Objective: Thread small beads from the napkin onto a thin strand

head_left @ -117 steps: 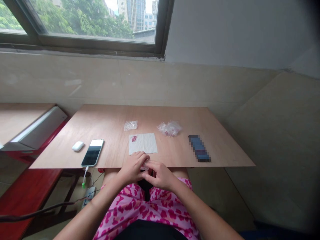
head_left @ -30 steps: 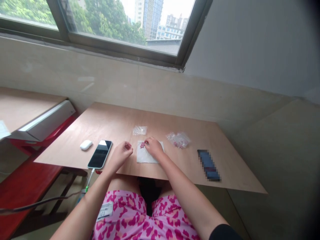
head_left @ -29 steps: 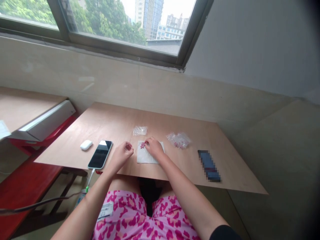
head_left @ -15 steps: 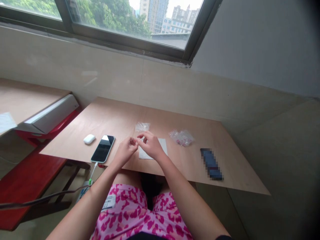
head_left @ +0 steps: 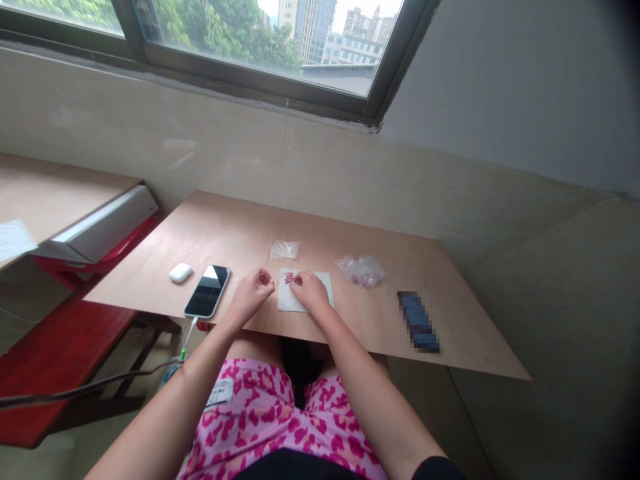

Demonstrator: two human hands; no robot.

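Over the table, my left hand point(head_left: 254, 291) is closed in a pinch just left of a white sheet point(head_left: 321, 302); whatever its fingertips hold is too small to make out. My right hand point(head_left: 310, 292) reaches over the sheet, fingertips drawn together at a small cluster of pinkish-red bead-like pieces point(head_left: 289, 277). Whether a piece sits between those fingers cannot be seen. Behind the sheet lies a clear plastic bag point(head_left: 285, 250). To the right rests another clear bag point(head_left: 364, 271) with similar pinkish pieces inside.
Left of my hands lie a phone point(head_left: 208, 292) on a charging cable and a white earbud case point(head_left: 181, 273). A dark, pixelated flat object point(head_left: 419, 322) is near the table's right front edge. A red bench point(head_left: 65, 373) stands at the left.
My hands were touching at the fingertips and have come apart. The right hand has moved down onto the sheet, and the pinkish pieces there now show. The left stays pinched.
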